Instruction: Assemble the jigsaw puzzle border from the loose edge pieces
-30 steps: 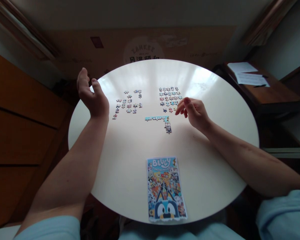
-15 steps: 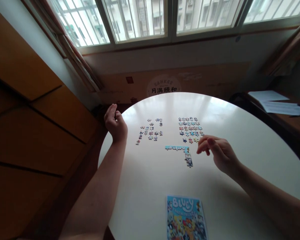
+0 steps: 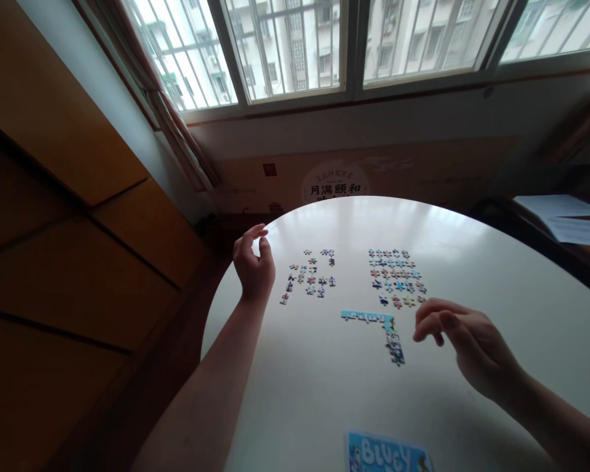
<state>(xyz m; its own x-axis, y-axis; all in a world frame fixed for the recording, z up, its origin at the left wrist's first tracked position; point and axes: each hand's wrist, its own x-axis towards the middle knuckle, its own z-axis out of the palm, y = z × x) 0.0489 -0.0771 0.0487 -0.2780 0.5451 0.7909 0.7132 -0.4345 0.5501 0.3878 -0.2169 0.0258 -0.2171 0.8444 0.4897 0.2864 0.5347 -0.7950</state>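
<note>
My left hand is raised over the table's left edge, its fingers loosely curved and the thumb apart, with nothing in it. To its right lies a loose group of jigsaw pieces. My right hand hovers with bent, slightly parted fingers, and no piece shows in it. Just left of its fingertips is a joined strip of puzzle, an L-shaped corner with a light blue top edge. Beyond that hand, more jigsaw pieces are laid out in rows, the nearest close to its knuckles.
A blue picture sheet marked "BLUEY" lies at the near side, cut off by the frame. The round white table carries everything. Papers rest on a dark surface at right. Wooden cabinets stand at left, windows ahead.
The camera view has shifted, so table and pieces appear lower and farther right. My left fingers and thumb are slightly farther apart. The puzzle pieces look unchanged.
</note>
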